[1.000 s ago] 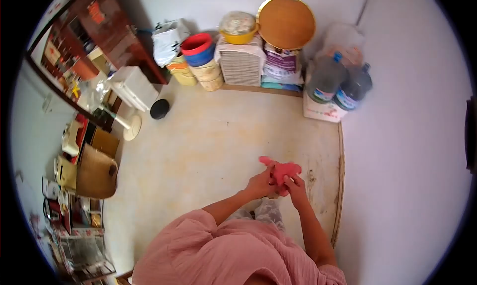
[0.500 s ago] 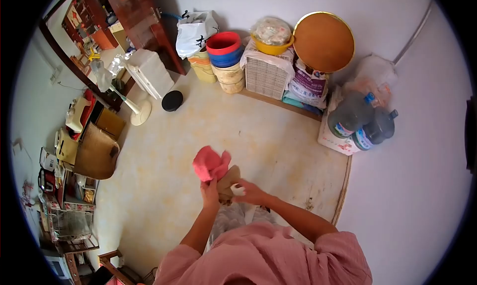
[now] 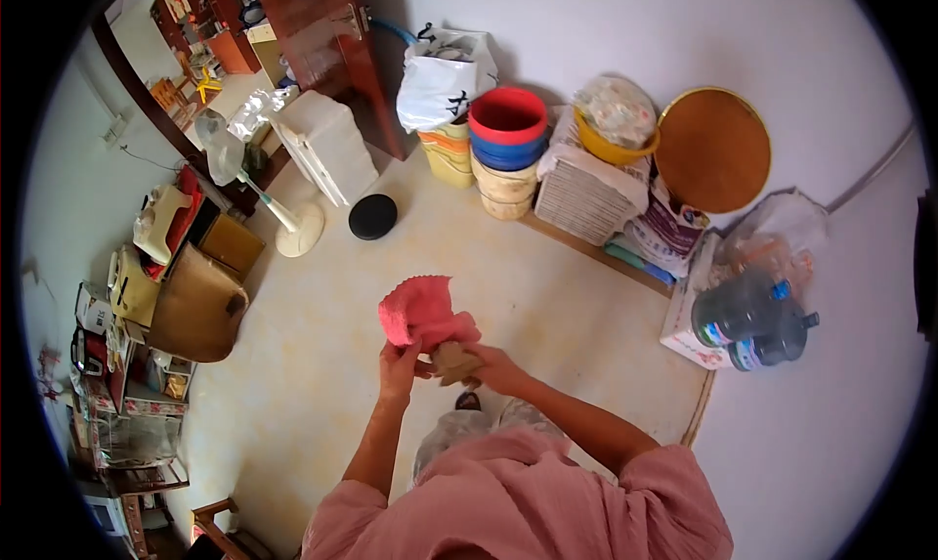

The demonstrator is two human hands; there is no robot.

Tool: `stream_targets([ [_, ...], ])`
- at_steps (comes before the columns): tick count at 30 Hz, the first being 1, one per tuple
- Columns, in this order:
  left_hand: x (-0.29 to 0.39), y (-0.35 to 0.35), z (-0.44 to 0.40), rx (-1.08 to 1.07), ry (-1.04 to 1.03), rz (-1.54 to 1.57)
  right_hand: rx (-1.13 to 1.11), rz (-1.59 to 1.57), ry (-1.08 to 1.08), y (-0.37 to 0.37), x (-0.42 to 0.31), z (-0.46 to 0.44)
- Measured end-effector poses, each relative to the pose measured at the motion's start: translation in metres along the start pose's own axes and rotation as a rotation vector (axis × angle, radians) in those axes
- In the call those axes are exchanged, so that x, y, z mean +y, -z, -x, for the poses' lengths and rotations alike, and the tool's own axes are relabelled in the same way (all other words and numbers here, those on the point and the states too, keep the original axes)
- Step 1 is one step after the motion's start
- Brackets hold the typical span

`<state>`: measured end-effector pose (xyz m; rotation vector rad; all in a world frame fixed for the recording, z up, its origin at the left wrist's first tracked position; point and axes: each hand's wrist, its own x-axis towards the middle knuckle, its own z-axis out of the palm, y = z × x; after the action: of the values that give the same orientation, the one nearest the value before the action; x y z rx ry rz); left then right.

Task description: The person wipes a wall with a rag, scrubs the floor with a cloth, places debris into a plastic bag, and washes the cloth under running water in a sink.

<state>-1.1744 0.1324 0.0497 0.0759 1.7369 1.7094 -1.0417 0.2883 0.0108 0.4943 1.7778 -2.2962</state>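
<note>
In the head view, my left hand (image 3: 397, 366) is closed on a pink cloth (image 3: 418, 311) with a scalloped edge. The cloth fans out above my fingers, and one part droops to the right. My right hand (image 3: 499, 370) grips a crumpled brown piece (image 3: 454, 363), whether cloth or paper I cannot tell. It sits between both hands, just under the pink cloth, and my left fingertips reach its near side. Both hands are raised in front of my body, over the pale floor (image 3: 322, 316).
By the back wall stand stacked buckets (image 3: 508, 120), a white bag (image 3: 445, 81), a covered basket (image 3: 591, 193) and a round brown tray (image 3: 712, 150). Large water bottles (image 3: 738, 308) lie at right. A fan (image 3: 298, 230), a black disc (image 3: 373, 216) and a cluttered cabinet are at left.
The pink cloth has opened out wider. The brown piece looks more crumpled, and a white bit seen at my right hand no longer shows. The room has shifted rightward in view.
</note>
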Motion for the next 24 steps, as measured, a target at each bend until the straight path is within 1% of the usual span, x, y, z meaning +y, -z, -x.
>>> stream_targets([
  [2,0.023,0.0,-0.035,0.04,0.035,0.011,0.174,-0.112,0.052,0.028,-0.023,-0.018],
  [3,0.028,-0.003,-0.056,0.073,0.003,0.01,0.269,-0.17,0.075,0.044,-0.032,-0.025],
  [6,0.037,-0.021,-0.125,0.039,0.021,-0.053,0.58,0.157,0.246,0.105,-0.031,-0.053],
  [9,0.043,-0.056,-0.182,-0.064,0.026,-0.005,0.705,0.182,0.23,0.159,-0.038,-0.07],
  [11,0.056,-0.083,-0.214,-0.064,0.02,-0.028,0.688,0.086,0.161,0.223,-0.009,-0.1],
  [13,0.067,-0.1,-0.24,-0.064,0.03,-0.035,0.64,-0.134,0.037,0.241,-0.042,-0.11],
  [16,0.092,-0.115,-0.282,-0.044,-0.002,-0.087,0.571,-0.127,0.012,0.29,-0.063,-0.143],
  [17,0.096,-0.115,-0.298,-0.034,0.013,-0.096,0.6,0.038,0.029,0.298,-0.076,-0.15],
  [20,0.116,-0.117,-0.334,0.017,0.006,-0.086,0.608,-0.152,-0.014,0.321,-0.099,-0.183],
  [23,0.121,-0.116,-0.383,0.002,0.031,-0.142,0.613,-0.202,-0.037,0.34,-0.105,-0.226],
  [24,0.119,-0.115,-0.397,-0.012,0.049,-0.161,0.593,-0.123,-0.086,0.337,-0.113,-0.237],
])
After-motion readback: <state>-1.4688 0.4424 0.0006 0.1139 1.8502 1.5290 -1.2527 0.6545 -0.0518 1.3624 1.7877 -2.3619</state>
